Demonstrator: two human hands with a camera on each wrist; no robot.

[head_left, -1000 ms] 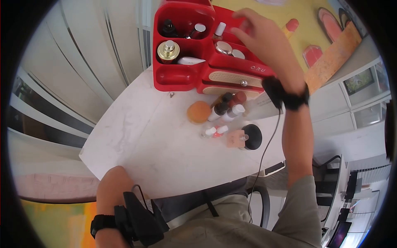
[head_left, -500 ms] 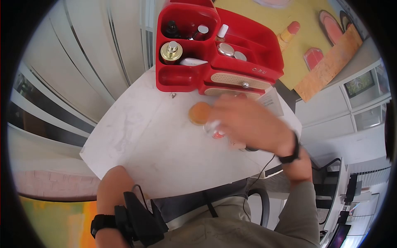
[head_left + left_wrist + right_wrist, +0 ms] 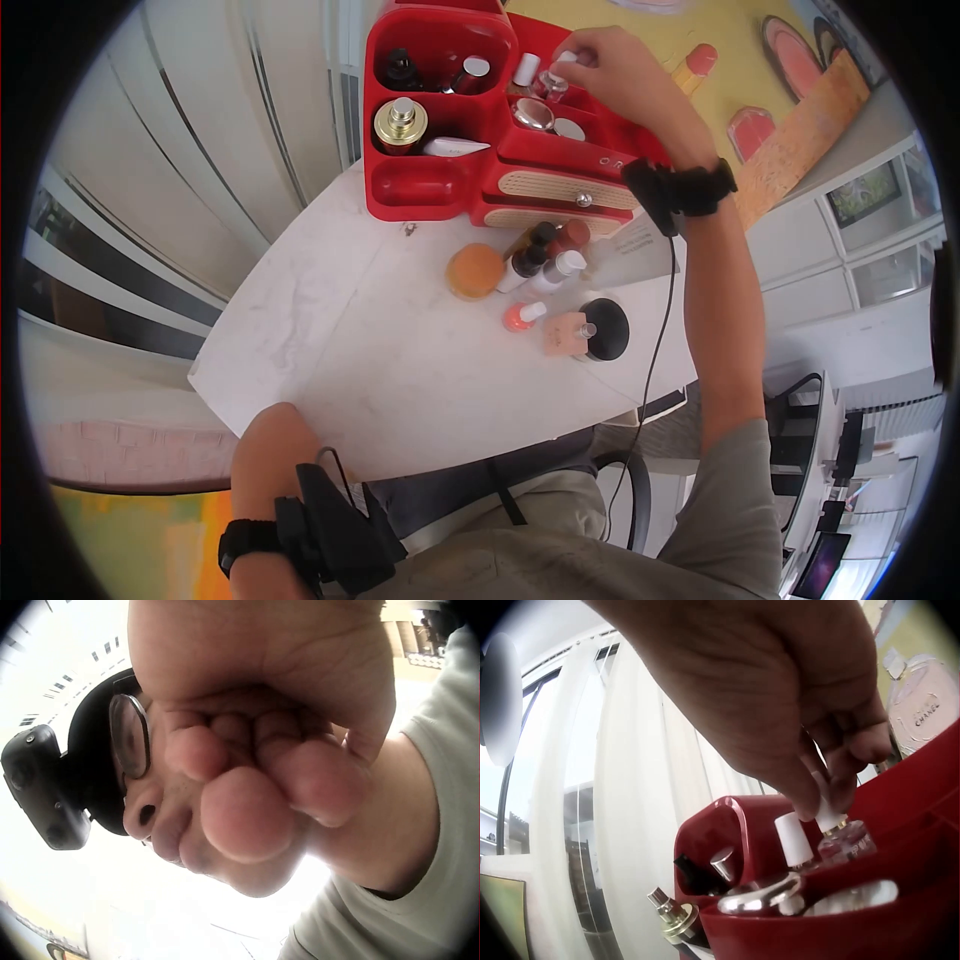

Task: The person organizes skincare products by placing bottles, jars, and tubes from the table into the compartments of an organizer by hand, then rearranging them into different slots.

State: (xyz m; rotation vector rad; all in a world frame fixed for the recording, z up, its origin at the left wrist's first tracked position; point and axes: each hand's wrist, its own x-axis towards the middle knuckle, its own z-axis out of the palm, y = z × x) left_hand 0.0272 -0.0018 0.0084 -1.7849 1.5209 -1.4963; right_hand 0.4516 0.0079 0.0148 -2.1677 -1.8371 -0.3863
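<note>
**Pinched by the cap in a crowded box**

By the table's (image 3: 350,330) near-left edge, we see the left hand (image 3: 259,727) holding nothing, its fingers loosely curled. The red box (image 3: 420,213) stands at the table's far edge, a gold bottle (image 3: 400,125) toward its left edge. Farther right, we find the clear bottle (image 3: 847,841) near the box's far edge, just beside a white-capped vial (image 3: 793,838). We cannot tell whether its base touches down. The right hand's (image 3: 625,80) grip is clamped on its cap. We judge that releasing before it stands could tip it; a sideways swing might topple the vial; the wrist camera (image 3: 650,195), low by the box's near-right corner, could bump it.
</note>
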